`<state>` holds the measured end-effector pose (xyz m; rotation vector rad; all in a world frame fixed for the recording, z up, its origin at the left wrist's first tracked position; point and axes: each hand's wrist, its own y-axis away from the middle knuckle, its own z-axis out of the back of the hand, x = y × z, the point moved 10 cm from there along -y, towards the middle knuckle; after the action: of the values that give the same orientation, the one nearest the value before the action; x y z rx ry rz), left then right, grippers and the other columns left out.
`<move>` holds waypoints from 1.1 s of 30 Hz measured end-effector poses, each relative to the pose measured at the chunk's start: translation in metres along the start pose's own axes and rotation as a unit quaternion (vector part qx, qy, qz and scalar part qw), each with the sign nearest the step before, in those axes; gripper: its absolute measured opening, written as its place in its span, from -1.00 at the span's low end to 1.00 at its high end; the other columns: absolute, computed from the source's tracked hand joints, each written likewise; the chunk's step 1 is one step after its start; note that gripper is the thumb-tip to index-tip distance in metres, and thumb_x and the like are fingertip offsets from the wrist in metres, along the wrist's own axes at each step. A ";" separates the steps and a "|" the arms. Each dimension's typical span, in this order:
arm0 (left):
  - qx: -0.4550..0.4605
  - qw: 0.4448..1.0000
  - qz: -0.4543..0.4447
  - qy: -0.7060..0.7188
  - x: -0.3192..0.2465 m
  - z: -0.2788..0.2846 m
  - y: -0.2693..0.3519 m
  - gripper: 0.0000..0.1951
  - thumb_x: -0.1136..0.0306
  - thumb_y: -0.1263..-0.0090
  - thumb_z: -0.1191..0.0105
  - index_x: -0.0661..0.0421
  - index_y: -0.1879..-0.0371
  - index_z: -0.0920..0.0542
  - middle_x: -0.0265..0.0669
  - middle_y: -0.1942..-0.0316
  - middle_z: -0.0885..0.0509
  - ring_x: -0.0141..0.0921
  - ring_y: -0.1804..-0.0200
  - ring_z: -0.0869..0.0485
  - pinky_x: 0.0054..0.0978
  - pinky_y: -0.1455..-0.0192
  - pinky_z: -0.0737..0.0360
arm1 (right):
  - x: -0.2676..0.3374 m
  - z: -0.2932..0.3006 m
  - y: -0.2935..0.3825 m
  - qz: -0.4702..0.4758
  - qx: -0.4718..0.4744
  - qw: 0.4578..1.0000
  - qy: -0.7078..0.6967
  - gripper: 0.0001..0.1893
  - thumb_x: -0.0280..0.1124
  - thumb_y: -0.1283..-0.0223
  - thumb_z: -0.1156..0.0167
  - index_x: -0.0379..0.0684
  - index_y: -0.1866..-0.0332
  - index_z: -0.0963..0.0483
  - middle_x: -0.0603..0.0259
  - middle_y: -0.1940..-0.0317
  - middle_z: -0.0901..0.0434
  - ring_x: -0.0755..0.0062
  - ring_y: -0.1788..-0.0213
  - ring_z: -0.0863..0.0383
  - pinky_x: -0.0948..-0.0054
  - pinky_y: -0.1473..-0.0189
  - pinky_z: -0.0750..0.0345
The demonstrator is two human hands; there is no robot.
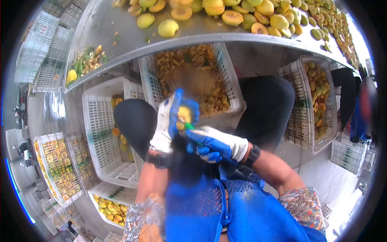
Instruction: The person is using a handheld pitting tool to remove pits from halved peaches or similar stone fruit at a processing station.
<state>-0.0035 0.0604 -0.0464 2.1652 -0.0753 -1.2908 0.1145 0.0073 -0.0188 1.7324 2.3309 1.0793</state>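
My left hand [173, 121], in a white and blue coated glove, holds a halved yellow fruit [184, 114], its cut face towards me. A similar glove covers my right hand [216, 143], which grips a green-handled tool [189, 125]. The tool's tip meets the fruit at its cut face; blur hides the tip's shape. Just beyond my hands, between my knees, stands a white plastic crate [237, 93] full of brown pits and scraps. Past it, a metal work table [127, 42] carries a heap of whole and halved fruit [232, 17].
A white crate [104, 136] with some fruit stands left of my knee, and crates of yellow fruit [62, 169] lie further left. Right of my other knee is a crate of halved fruit [317, 99]. Another person's dark-clothed leg [346, 93] shows at the far right.
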 end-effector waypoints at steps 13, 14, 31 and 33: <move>-0.009 0.999 0.031 0.006 0.014 0.004 -0.012 -0.39 -0.20 -0.44 0.07 0.25 0.34 -0.65 -0.13 0.49 -0.68 -0.24 0.48 -0.68 -0.33 0.35 -0.68 | 0.009 0.020 -0.005 0.021 -0.034 0.994 0.106 -0.62 0.10 -0.39 -0.06 -0.03 0.27 -0.43 0.58 0.65 -0.27 0.76 0.74 -0.18 0.68 0.73 -0.15; -0.033 0.996 0.058 0.054 0.021 0.003 -0.008 -0.39 -0.20 -0.43 0.06 0.23 0.35 -0.65 -0.14 0.49 -0.68 -0.24 0.47 -0.67 -0.35 0.36 -0.67 | 0.009 0.016 -0.003 0.034 -0.030 0.998 0.053 -0.59 0.10 -0.40 -0.04 -0.08 0.28 -0.44 0.58 0.70 -0.23 0.75 0.76 -0.16 0.69 0.74 -0.13; 0.051 0.980 -0.005 0.191 0.015 -0.015 -0.003 -0.50 -0.12 -0.47 0.04 0.14 0.29 -0.66 -0.13 0.35 -0.68 -0.22 0.30 -0.67 -0.26 0.23 -0.67 | 0.027 0.020 0.010 0.036 -0.026 0.984 0.173 -0.54 0.12 -0.36 -0.07 -0.14 0.17 -0.50 0.52 0.59 -0.35 0.83 0.64 -0.25 0.73 0.67 -0.17; 0.008 0.987 0.004 0.163 0.024 -0.006 -0.007 -0.50 -0.12 -0.47 0.05 0.14 0.29 -0.66 -0.16 0.39 -0.65 -0.22 0.34 -0.65 -0.26 0.24 -0.64 | 0.026 0.033 0.002 0.056 -0.020 0.973 0.222 -0.51 0.11 -0.35 -0.08 -0.21 0.14 -0.51 0.34 0.55 -0.47 0.60 0.59 -0.41 0.57 0.58 -0.36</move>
<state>0.0122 0.0611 -0.0664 2.3562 0.0380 -0.9193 0.1205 0.0460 -0.0330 1.7778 2.4402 1.6734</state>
